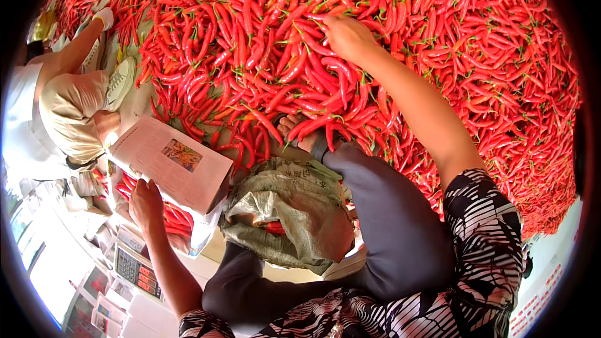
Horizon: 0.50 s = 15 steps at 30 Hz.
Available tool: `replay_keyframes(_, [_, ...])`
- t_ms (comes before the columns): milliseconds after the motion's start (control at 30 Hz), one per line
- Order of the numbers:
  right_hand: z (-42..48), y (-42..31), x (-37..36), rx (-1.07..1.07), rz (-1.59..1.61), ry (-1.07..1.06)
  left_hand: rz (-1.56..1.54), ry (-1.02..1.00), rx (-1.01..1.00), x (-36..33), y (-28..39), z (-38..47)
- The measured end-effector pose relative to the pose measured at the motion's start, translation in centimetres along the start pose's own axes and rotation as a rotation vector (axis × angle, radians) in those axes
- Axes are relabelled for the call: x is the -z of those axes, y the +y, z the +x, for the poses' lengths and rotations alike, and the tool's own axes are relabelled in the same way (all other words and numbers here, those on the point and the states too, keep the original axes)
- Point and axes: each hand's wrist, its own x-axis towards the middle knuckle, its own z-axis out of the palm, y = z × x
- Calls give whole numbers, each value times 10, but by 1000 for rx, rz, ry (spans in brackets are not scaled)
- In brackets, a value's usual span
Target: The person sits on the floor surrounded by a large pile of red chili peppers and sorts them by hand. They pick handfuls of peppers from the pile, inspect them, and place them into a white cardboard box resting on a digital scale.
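Observation:
My right hand (350,40) reaches into a broad heap of red chili peppers (253,33), its bent fingertips touching peppers near the top middle of the view. Whether one is gripped there is hidden. Over on the left, my left hand (146,204) is at the opening of a cardboard box (206,192) with red chilies (177,219) inside. Its fingers are drawn together, and I cannot make out anything between them. A printed flap (155,169) of that box stands out beside this hand. Between my legs sits a crumpled woven sack (300,216) with some red showing in its mouth.
Another person in light trousers (70,108) crouches at the left, one gloved hand (104,18) by the peppers. My foot (305,141) rests at the heap's near edge, partly under chilies. A scale with a lit display (136,267) stands at the lower left.

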Motion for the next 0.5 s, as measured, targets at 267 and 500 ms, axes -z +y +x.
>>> replay_keyframes(267, [-4,18,15,-132,213,-406,-540,301,-896,42,204,28])
replay_keyframes(500, [-19,-7,55,-254,238,-175,-731,207,-786,-25,391,43])
